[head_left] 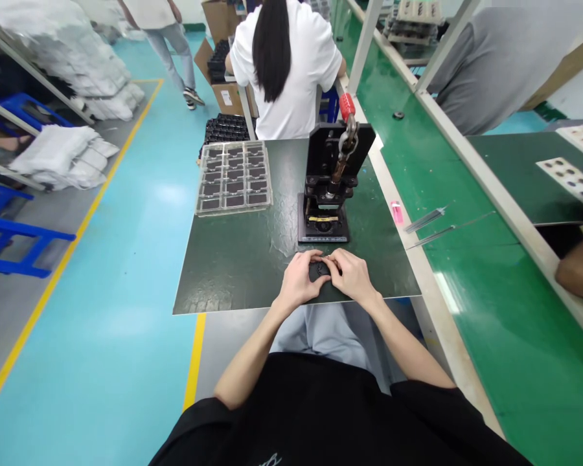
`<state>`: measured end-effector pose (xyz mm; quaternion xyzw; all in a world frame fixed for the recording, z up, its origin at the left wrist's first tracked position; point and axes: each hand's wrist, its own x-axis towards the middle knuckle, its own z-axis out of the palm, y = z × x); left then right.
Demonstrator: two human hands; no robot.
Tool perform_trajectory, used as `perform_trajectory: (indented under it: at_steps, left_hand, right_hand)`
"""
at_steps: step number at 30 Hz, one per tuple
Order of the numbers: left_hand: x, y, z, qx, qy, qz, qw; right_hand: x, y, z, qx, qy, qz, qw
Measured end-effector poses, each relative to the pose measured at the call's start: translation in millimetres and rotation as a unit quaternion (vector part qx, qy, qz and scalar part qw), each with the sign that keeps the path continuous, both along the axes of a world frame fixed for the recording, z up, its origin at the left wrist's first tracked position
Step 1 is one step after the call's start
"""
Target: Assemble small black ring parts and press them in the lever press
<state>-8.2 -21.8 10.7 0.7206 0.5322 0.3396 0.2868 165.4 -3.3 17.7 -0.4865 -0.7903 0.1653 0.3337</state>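
Teal-painted floor [97, 336] fills my feed from 7 to 9 o'clock, with white bagged bundles [63, 158] piled on racks at 10 o'clock. At 12 o'clock, a co-worker in a white shirt [284, 65] stands beside an open cardboard box [228, 97] holding black stacked items. Nearer me, a dark green-topped table [223, 278] carries most of the work. At its 11 o'clock sits a clear plastic tray [233, 178], divided into rows of compartments, each holding a flat dark piece, with a stack of black trays [226, 128] just behind it. At 1 o'clock stands a black bench press [328, 175] with a red-tipped lever and a chain linkage. Off the table at 2 o'clock, a pair of slim metal tweezers [425, 220] lies on the green bench near a small pink item [397, 211]. Closest to me, at the table's near edge, my left hand [298, 279] and right hand [352, 275] are both clenched inward, pinching a small dark round piece [319, 270] between them, just in front of the press base. Its finer detail is hidden by the fingers. For a clean hold, I would keep both hands low and evenly braced so the piece stays centred.
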Motion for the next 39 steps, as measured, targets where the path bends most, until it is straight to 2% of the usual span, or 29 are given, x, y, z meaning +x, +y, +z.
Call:
perform_trajectory:
  at_steps: [4,7,9,11,14,19,25,32,39]
  left_hand:
    - [2,0,1.3,-0.003,-0.006,0.004,1.0]
    - [2,0,3.2,-0.009,-0.013,0.011,1.0]
    - [2,0,4.1,-0.015,-0.015,0.016,1.0]
    - [1,0,4.5,-0.014,-0.017,0.02,1.0]
    - [1,0,4.2,-0.009,-0.016,0.02,1.0]
    - [0,0,3.5,-0.01,-0.013,0.014,1.0]
    - [1,0,4.0,-0.013,-0.017,0.012,1.0]
    - [1,0,2.6,-0.013,-0.018,0.013,1.0]
    - [1,1,2.4,-0.015,-0.021,0.011,1.0]
  right_hand:
    - [-3,2,-3.6,-0.001,0.012,0.012,1.0]
    - [-1,6,-5.1,-0.054,0.112,-0.004,0.992]
    - [2,8,-4.5,-0.078,0.226,-0.061,0.969]
    - [5,9,-3.1,-0.07,0.327,-0.117,0.935]
    - [7,4,-2.2,-0.074,0.382,-0.114,0.914]
    - [8,3,-6.2,-0.113,0.398,-0.079,0.907]
    - [7,9,-7.5,-0.178,0.326,-0.061,0.926]
    - [5,8,-4.7,-0.185,0.253,-0.046,0.949]
    - [5,9,-7.5,-0.177,0.225,-0.053,0.957]
